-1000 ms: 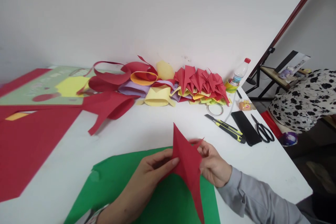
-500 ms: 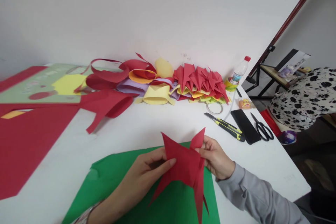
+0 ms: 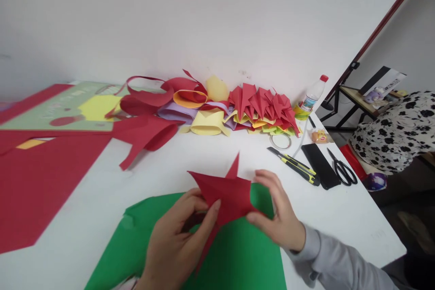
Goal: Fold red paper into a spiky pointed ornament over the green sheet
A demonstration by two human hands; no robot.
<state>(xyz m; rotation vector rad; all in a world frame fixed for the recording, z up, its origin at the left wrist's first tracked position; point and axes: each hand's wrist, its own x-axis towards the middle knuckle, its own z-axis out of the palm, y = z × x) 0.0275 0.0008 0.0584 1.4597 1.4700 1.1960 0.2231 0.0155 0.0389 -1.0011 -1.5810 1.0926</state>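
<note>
1. From my remote post I log the red paper piece [image 3: 231, 197] held in the air over the green sheet [image 3: 244, 253], toward the front edge of the table [image 3: 360, 213].
2. Left hand [image 3: 178, 233]: pinching the piece at its left part, thumb laid on the face toward me, fingers behind.
3. Right hand [image 3: 283, 213]: fingers spread and curved beside the piece's right end. The thumb is at the lower right point; I cannot tell whether it touches.
4. Change noted: half a second ago the right hand was pinching the upper right of the piece; that pinch is now released. The piece has also turned, with one narrow point standing up behind its top edge.
5. My reading: the left hand alone seems to carry the piece, so it can be turned freely, but its hold on thin paper probably steadies the far end poorly.
6. Surroundings: folded red shapes [image 3: 261, 102] are bunched along the back edge of the table. The utility knife [image 3: 294, 166] and scissors [image 3: 343, 172] lie toward the right edge, apart from both hands. A large red sheet [image 3: 50, 190] covers part of the table's left side.
</note>
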